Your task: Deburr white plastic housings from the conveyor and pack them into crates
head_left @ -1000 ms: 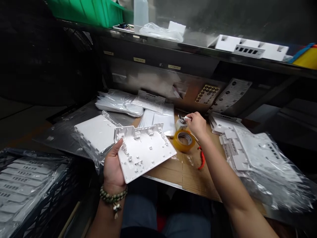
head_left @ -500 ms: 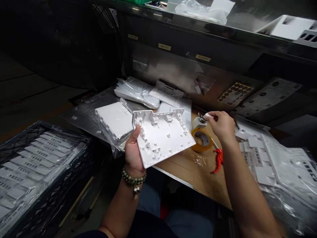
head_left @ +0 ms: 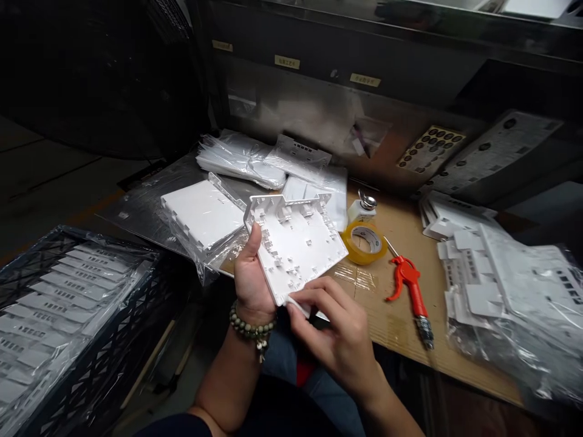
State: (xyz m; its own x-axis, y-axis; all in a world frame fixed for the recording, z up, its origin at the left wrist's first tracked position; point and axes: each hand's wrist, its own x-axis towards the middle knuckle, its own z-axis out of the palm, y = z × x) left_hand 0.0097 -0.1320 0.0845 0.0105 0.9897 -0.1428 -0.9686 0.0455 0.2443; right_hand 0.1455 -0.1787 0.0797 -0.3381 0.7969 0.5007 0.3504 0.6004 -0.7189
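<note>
Head view: a white moulded plastic housing [head_left: 303,249] is held aloft at the bench's near edge, open side up and tilted toward the wearer. The left hand [head_left: 252,282] supports it from the left, palm up, thumb over the rim, gripping it. The right hand [head_left: 341,331] reaches across from the right with bent fingers, pinching a small white piece [head_left: 298,305] against the near edge; what this piece is, I cannot tell.

The housing is a smooth, matte, shallow tray with a taller, notched back wall and little clips and posts dotting its floor. Behind it, a roll of glossy amber tape [head_left: 363,257] lies near a squat white bottle with a metal top [head_left: 362,211]. To the right, a red air gun with a metal nozzle [head_left: 409,279] rests on the brown cardboard-covered bench [head_left: 378,312]. Left, a flat white panel [head_left: 200,212] lies on crinkled clear plastic.
</note>
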